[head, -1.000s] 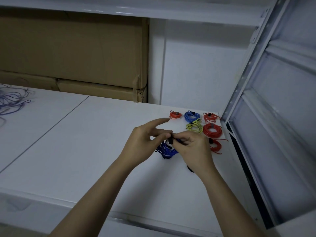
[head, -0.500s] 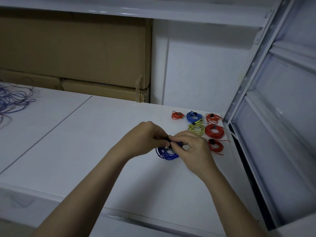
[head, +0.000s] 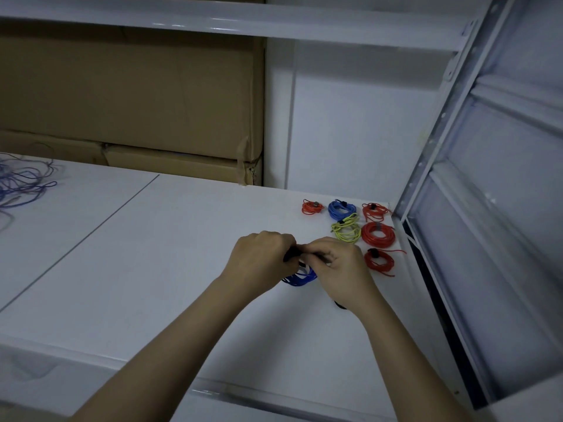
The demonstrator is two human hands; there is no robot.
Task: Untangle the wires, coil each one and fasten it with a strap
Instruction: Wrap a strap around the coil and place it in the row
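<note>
shelving is taking up most of the view, with a white shelf (head: 152, 269) as the work surface and cardboard boxes (head: 128, 95) sitting behind it. way off on the left a loose tangle of wires (head: 21, 184) is waiting, bluish and purple, can't count the strands in it.

over by the right corner six finished coils are lying close together: four red ones (head: 377, 234), one blue (head: 341, 209) and one yellow-green (head: 345, 229), each with a dark strap on it.

near the middle the left hand (head: 262, 257) and right hand (head: 341, 269) are working on a seventh one, a dark blue coil (head: 300, 278) sitting between them just over the shelf. both hands are curled up tight and pinching a black strap (head: 294, 255) stretched between them above the coil. looks like they're cinching it shut.

guessing this wire is light, thin and springy, so the loops are wanting to pop open the second you let go. best bet is holding the bundle right where the strap wraps it, not out at the loose loops.

something small and dark (head: 340, 305) is peeking out under the right wrist, can't tell what.
</note>
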